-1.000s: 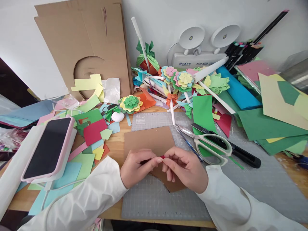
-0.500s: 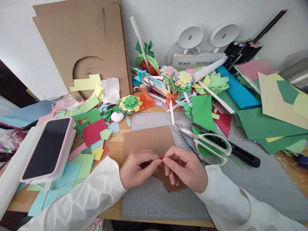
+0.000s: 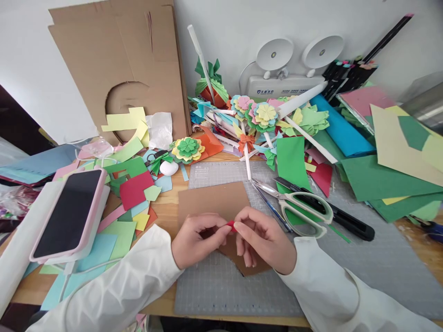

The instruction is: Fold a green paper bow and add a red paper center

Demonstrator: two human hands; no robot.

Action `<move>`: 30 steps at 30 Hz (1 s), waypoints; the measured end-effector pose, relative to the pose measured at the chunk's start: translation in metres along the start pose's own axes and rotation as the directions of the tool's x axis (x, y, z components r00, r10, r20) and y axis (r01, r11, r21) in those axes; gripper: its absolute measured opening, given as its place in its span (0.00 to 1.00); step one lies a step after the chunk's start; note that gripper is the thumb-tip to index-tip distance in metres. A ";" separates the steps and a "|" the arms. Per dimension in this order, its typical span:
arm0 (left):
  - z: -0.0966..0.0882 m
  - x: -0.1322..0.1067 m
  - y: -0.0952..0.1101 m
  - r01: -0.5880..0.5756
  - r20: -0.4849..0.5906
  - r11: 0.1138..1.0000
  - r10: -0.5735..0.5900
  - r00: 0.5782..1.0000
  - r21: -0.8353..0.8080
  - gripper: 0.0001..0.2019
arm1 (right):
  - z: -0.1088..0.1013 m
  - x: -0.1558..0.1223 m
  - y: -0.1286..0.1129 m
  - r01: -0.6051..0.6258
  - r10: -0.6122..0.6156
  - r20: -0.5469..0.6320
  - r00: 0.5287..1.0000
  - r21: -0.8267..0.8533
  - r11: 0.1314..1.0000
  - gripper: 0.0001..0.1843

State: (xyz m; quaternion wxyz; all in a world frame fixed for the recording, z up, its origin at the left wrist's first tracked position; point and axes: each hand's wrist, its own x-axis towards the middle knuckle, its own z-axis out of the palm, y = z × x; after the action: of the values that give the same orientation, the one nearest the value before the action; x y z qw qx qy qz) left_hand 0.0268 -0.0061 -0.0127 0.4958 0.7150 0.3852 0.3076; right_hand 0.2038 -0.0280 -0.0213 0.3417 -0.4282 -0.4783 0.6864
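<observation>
My left hand (image 3: 197, 240) and my right hand (image 3: 265, 240) meet fingertip to fingertip over a brown paper sheet (image 3: 214, 200) on the grey cutting mat (image 3: 221, 286). Both pinch a tiny red paper piece (image 3: 231, 224) between thumb and fingers; most of it is hidden by the fingertips. White sleeves cover both forearms. Scissors with pale green handles (image 3: 297, 207) lie just right of my right hand.
A pink-cased phone (image 3: 69, 212) rests on a white box at the left. Coloured paper scraps (image 3: 133, 191) litter the left side; green sheets (image 3: 380, 182) pile at the right. A black utility knife (image 3: 346, 221), paper flowers (image 3: 265, 113) and leaning cardboard (image 3: 114, 60) stand behind.
Both hands have shifted slightly leftward and upward with the red piece; the fingers have adjusted their pinch. Nothing else on the desk has moved.
</observation>
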 end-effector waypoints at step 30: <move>-0.006 0.002 -0.002 0.223 -0.001 0.929 -0.234 0.972 -0.296 0.19 | -0.005 -0.002 -0.005 0.222 -0.222 0.037 0.974 -0.314 0.923 0.19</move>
State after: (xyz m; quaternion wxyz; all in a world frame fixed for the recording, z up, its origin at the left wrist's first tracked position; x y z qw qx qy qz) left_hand 0.0220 -0.0014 -0.0122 0.6219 0.5778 0.4247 0.3147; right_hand 0.2096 -0.0267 -0.0167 0.3441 -0.4204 -0.6275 0.5577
